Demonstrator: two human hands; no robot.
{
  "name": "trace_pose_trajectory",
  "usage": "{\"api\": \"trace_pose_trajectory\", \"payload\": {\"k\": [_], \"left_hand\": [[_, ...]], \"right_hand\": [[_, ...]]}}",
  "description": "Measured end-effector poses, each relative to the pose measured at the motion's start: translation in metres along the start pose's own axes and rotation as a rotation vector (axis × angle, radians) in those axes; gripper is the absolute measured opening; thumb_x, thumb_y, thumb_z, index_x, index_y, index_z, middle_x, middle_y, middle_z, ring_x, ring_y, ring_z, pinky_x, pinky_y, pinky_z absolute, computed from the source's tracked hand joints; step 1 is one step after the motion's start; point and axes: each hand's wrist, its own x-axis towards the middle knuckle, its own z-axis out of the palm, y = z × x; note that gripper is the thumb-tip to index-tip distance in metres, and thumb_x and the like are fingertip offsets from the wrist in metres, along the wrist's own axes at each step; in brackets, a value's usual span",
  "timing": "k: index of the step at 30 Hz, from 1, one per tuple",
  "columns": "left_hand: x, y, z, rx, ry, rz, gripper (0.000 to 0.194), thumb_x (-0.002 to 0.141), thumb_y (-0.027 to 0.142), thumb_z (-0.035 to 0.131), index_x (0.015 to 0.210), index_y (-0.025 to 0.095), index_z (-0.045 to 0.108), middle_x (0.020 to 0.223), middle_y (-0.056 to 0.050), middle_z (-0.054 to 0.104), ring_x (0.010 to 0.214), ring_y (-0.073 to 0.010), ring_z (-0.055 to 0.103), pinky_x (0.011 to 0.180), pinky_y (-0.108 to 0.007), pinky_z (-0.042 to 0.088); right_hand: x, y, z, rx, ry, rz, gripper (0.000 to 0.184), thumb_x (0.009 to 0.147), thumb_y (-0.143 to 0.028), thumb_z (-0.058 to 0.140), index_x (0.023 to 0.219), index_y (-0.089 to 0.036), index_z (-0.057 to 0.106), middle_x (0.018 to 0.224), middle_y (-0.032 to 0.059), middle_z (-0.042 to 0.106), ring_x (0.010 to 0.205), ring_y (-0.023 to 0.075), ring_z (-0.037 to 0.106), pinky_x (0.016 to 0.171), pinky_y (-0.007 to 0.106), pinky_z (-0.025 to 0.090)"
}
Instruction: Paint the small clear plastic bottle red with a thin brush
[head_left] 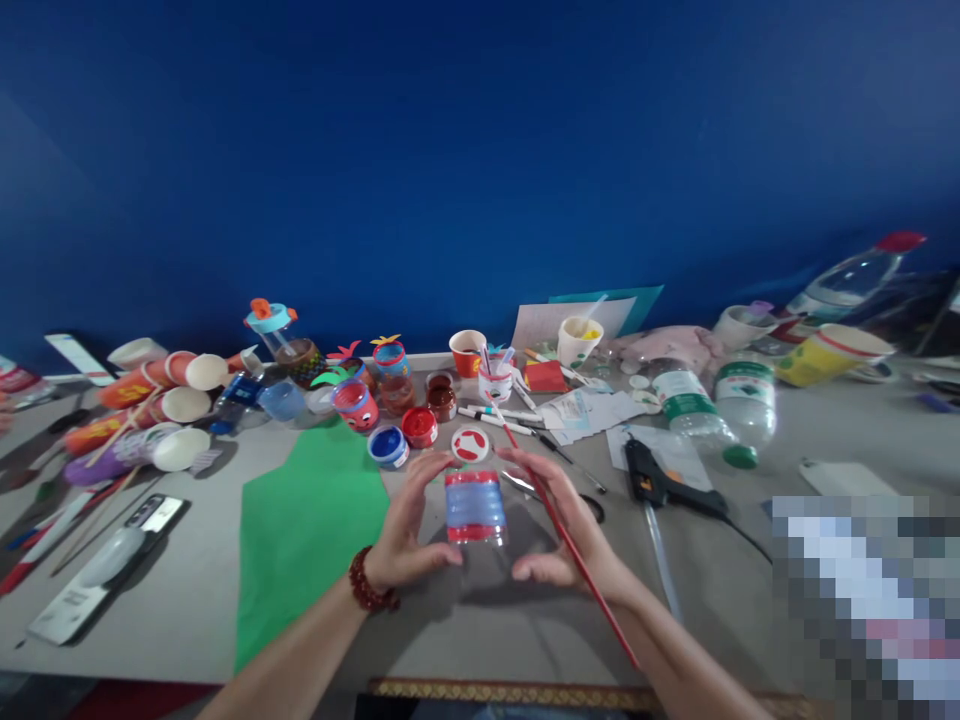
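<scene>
A cut plastic bottle section [474, 507], painted blue with red bands, stands on the grey table [480, 620] between my two hands. My left hand [409, 530], with a red bead bracelet at the wrist, curls around its left side, fingers touching it. My right hand [562, 525] cups the right side and grips a long red paintbrush [571, 545] that slants from the paint pots down toward my forearm. Just behind the bottle sit a blue paint pot [388, 445], a red paint pot [419, 426] and a white lid smeared with red [470, 443].
A green paper sheet [307, 530] lies at left. Paper cups [176, 410], decorated jars [354, 403], markers and a phone [112, 560] crowd the left and back. A black glue gun [660, 480] and plastic water bottles [697, 410] lie at right. A blurred patch covers the lower right.
</scene>
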Motion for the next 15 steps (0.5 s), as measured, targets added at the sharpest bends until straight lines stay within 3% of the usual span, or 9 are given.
{"api": "trace_pose_trajectory", "payload": {"k": [4, 9, 15], "left_hand": [[-0.0029, -0.0012, 0.0030, -0.120, -0.003, -0.053, 0.092, 0.078, 0.081, 0.067, 0.151, 0.027, 0.046, 0.141, -0.019, 0.061, 0.134, -0.0391, 0.059, 0.108, -0.060, 0.051], [-0.0042, -0.0013, 0.0051, -0.158, -0.052, -0.092, 0.094, 0.077, 0.080, 0.069, 0.151, 0.027, 0.046, 0.143, -0.019, 0.061, 0.135, -0.0402, 0.059, 0.107, -0.059, 0.053], [-0.0001, 0.0019, 0.0032, -0.075, -0.139, -0.034, 0.093, 0.085, 0.075, 0.064, 0.158, 0.027, 0.035, 0.154, -0.019, 0.051, 0.145, -0.0397, 0.049, 0.118, -0.063, 0.042]], "right_hand": [[0.0016, -0.0029, 0.0022, -0.087, -0.103, -0.019, 0.105, 0.071, -0.056, 0.092, 0.159, -0.034, 0.038, 0.160, 0.0164, 0.049, 0.148, 0.0373, 0.048, 0.120, 0.053, 0.041], [0.0006, -0.0041, 0.0043, -0.135, -0.098, -0.020, 0.093, 0.076, -0.046, 0.091, 0.154, -0.031, 0.043, 0.153, 0.0169, 0.055, 0.142, 0.0367, 0.054, 0.118, 0.052, 0.045], [0.0007, -0.0068, 0.0014, -0.287, -0.076, -0.051, 0.081, 0.078, -0.036, 0.088, 0.149, -0.029, 0.049, 0.144, 0.0151, 0.063, 0.132, 0.0352, 0.063, 0.110, 0.048, 0.052]]}}
